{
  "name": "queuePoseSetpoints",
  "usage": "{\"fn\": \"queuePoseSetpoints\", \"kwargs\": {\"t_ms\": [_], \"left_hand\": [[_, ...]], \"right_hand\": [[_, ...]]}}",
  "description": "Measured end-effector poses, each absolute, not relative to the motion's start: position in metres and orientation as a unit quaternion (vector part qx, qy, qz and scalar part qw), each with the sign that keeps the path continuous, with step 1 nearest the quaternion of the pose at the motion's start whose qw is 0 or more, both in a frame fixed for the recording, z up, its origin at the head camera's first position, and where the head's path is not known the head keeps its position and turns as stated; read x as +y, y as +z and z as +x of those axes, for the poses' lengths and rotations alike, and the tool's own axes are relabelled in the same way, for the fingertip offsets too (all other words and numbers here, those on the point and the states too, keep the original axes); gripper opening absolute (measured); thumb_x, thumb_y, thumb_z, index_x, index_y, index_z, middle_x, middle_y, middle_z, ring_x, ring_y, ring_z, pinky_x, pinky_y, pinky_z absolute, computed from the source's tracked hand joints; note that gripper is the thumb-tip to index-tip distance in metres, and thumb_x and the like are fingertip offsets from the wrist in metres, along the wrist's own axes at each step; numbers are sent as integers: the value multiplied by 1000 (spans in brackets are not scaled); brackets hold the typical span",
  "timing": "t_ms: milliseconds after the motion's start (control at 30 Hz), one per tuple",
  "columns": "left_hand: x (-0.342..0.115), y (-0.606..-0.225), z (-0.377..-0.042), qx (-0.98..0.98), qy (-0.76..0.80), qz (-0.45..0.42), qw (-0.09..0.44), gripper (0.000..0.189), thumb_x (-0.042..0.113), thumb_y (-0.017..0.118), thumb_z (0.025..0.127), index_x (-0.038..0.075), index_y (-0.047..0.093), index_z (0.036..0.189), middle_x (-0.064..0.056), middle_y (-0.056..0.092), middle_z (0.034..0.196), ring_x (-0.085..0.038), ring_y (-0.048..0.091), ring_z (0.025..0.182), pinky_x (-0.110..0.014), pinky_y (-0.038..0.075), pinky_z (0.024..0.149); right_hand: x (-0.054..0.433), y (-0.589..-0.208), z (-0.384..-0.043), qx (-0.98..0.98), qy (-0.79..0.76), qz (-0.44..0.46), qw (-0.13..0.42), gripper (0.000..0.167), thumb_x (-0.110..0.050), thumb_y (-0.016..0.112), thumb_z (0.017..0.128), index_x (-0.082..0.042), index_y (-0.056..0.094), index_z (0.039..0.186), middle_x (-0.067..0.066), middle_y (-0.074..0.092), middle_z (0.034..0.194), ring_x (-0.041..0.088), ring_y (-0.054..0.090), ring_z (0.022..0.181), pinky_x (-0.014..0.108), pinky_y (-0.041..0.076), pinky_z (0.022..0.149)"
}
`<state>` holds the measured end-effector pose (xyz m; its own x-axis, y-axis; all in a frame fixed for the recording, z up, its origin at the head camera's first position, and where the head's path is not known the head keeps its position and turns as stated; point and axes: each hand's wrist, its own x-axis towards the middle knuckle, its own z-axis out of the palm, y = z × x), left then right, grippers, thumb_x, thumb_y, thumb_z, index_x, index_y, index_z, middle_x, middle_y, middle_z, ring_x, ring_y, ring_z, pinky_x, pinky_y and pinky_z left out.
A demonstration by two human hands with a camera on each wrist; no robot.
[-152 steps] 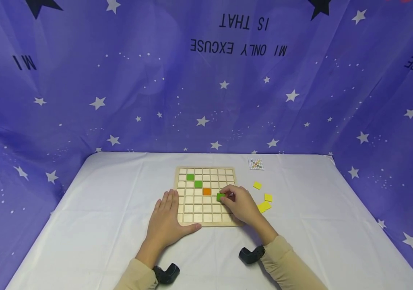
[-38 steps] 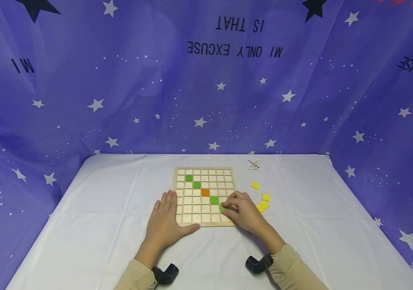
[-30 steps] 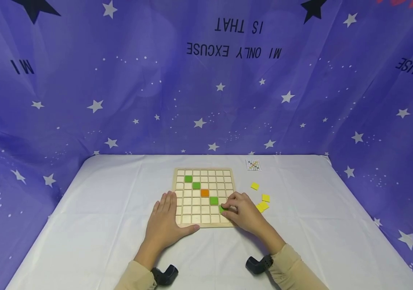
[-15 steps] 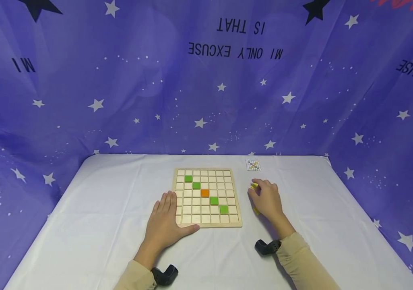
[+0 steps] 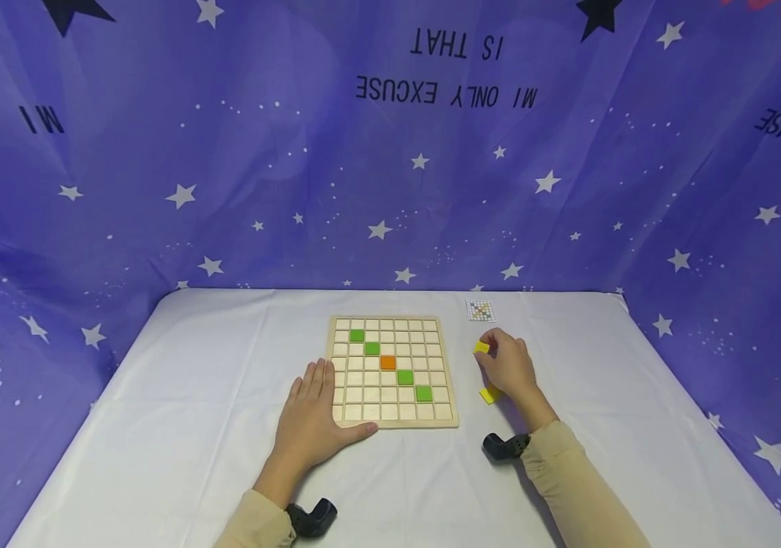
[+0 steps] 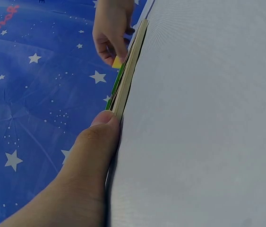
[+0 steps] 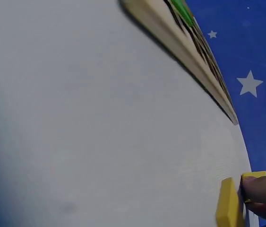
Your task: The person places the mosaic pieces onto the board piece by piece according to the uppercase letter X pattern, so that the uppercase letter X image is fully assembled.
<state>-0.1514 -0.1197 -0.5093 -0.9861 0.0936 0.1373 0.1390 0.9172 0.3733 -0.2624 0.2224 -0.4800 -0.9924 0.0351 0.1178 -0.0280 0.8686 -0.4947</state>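
My left hand (image 5: 308,415) lies with straight fingers along the left edge of a wooden grid board (image 5: 452,403), its thumb at the front rim. In the left wrist view the thumb (image 6: 92,137) touches the board's side. On the board a diagonal of tiles runs from upper left to lower right: several green tiles, one of them a green tile (image 5: 423,393) at the lower end, and an orange tile (image 5: 387,363) in the middle. Right of the board, my right hand (image 5: 510,369) pinches a yellow tile (image 5: 482,347) between thumb and fingers.
Another yellow tile (image 5: 489,396) lies below the right hand, which hides other yellow tiles. A small printed pattern card (image 5: 480,310) lies beyond the board's right corner. White cloth (image 5: 157,426) covers the table, and a purple starry curtain (image 5: 260,152) hangs behind it.
The right hand has set a green tile at the diagonal's lower end, let go, moved right to the yellow tiles and taken one up. The left hand has stayed at the board's edge.
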Motion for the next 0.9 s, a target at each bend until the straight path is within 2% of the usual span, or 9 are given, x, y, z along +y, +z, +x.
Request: {"fn": "queuePoseSetpoints", "kwargs": {"t_ms": [133,267,400,500,633,767,900], "left_hand": [[-120,-509,-151,-977,-195,-59,55,138,96,50,64,-2,17,157,-18,18,165,-34,15,154,-51,17,125],[-120,-509,-151,-978,-193,-60,58,138,95,51,64,-2,18,157,-19,19,165,-34,16,154,-51,18,125],[-119,-507,-151,-977,-196,-59,60,137,94,53,65,-2,19,156,-19,20,164,-34,17,154,-51,18,125],[-118,-507,-151,-977,-197,-58,59,137,93,55,65,-3,20,156,-20,20,164,-34,17,154,-51,18,125],[-118,-506,-151,-978,-195,-57,53,137,93,55,65,-3,19,156,-20,20,164,-34,17,154,-51,18,125],[-119,-506,-151,-978,-193,-56,53,136,92,55,65,-3,20,156,-20,21,164,-35,17,154,-51,19,125],[-119,-506,-151,-978,-191,-56,57,136,92,55,65,-3,20,156,-20,21,164,-35,17,154,-51,18,125]], "right_hand": [[215,-479,-270,-951,304,5,54,18,-20,68,93,-10,65,108,7,66,96,23,58,86,32,43,75],[199,-476,-276,-935,350,22,55,16,-20,67,94,-11,66,108,7,67,99,23,61,91,35,47,81],[177,-472,-281,-926,372,41,42,17,-21,67,95,-13,66,110,5,66,100,20,61,86,32,50,74],[162,-471,-284,-923,377,64,34,17,-22,67,95,-14,66,111,3,66,99,16,59,79,28,47,66],[147,-472,-286,-922,375,93,27,15,-20,68,95,-16,67,109,1,66,94,15,59,74,28,47,64],[135,-474,-286,-931,349,105,31,14,-21,68,95,-18,69,108,-2,66,90,15,57,77,30,47,70],[128,-475,-286,-940,323,105,45,14,-20,68,95,-18,70,109,-1,67,94,17,58,84,34,50,77]]}}
